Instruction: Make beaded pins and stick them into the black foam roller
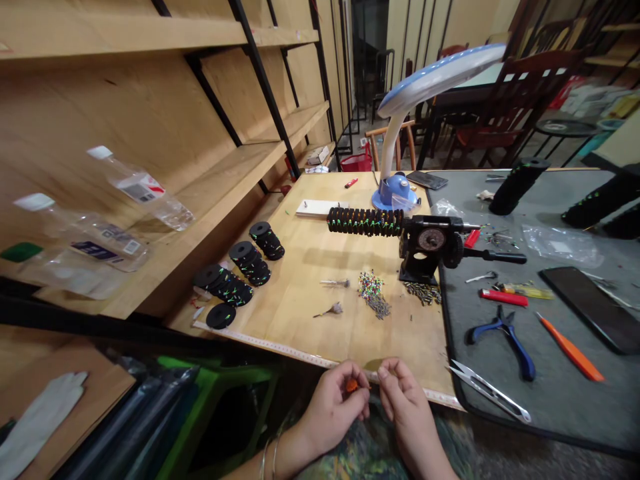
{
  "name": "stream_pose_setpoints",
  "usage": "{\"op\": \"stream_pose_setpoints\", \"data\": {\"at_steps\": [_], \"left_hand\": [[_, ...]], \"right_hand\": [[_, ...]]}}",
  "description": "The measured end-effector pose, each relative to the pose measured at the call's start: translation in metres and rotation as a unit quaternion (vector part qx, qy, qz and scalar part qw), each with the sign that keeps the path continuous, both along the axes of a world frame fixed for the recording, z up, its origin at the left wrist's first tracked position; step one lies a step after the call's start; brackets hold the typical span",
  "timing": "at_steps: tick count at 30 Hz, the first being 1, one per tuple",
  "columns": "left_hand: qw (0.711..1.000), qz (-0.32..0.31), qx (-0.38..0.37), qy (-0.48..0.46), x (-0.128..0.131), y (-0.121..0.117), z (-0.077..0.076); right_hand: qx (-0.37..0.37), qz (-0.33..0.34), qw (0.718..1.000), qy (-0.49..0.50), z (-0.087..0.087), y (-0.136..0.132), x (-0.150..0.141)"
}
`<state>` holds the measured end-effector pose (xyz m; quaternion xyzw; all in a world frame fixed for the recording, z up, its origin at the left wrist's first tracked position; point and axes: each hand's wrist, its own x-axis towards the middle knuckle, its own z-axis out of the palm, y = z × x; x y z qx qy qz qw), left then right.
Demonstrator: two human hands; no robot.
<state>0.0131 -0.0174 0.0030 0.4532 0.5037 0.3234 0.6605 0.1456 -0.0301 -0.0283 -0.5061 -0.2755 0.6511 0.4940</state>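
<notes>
Fingers (357,402) of the left hand (333,413) curl around a small orange thing (351,385), partly hidden, at the near edge of the tabletop (300,303). The right hand (407,413) is just beside it, its fingers bent in toward the thumb; whether they grip anything I cannot tell.

Far left of the fingers, on a shelf (240,160), one plastic bottle (143,190) wears a white and red label with a barcode, and another bottle (103,243) a dark label with big white letters, too blurred to read. A measuring tape (280,348) runs along the tabletop edge, partly behind the fingers, its marks too small to read. So are the marks on the round dial (432,240) of the black crank machine (423,257), which stands ahead of the fingers, in front of the lamp (395,190), and bears a ridged black roll (365,221).

Nearer the fingers lie colourful pins (371,285) and small metal pieces (424,292). Black rolls (250,262) stand ahead and left. Right of the fingers, on a dark mat (440,433), lie tweezers (493,392), blue pliers (505,333), an orange-handled tool (573,350) and a phone (590,307).
</notes>
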Motion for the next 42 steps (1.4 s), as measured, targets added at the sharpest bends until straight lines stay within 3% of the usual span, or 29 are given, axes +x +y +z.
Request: {"op": "stream_pose_setpoints", "data": {"at_steps": [9,18,23,25,28,32,38,42], "left_hand": [[0.989,0.015,0.107,0.099,0.0,0.004,0.0],[0.988,0.016,0.109,0.104,-0.006,0.008,-0.001],[0.987,0.037,0.139,0.066,-0.018,0.023,0.007],[0.991,0.04,0.124,0.043,-0.018,0.028,0.01],[0.994,0.087,0.02,-0.056,-0.011,0.032,0.011],[0.959,0.165,-0.121,-0.194,-0.002,0.036,0.013],[0.947,0.23,-0.063,-0.215,-0.023,0.052,0.018],[0.964,0.202,-0.064,-0.162,-0.037,0.046,0.011]], "right_hand": [[-0.014,0.001,1.0,0.011,0.002,-0.001,-0.003],[0.035,0.013,0.999,-0.039,0.005,-0.002,0.004],[0.064,0.07,0.988,-0.122,0.003,-0.004,0.007],[0.079,0.08,0.983,-0.145,0.003,-0.004,0.006],[0.094,0.064,0.983,-0.145,0.004,-0.005,0.003],[0.098,0.041,0.984,-0.144,0.002,-0.006,0.003],[0.066,0.012,0.991,-0.113,-0.006,-0.01,0.008],[0.024,-0.017,0.998,-0.048,-0.003,-0.01,0.005]]}}
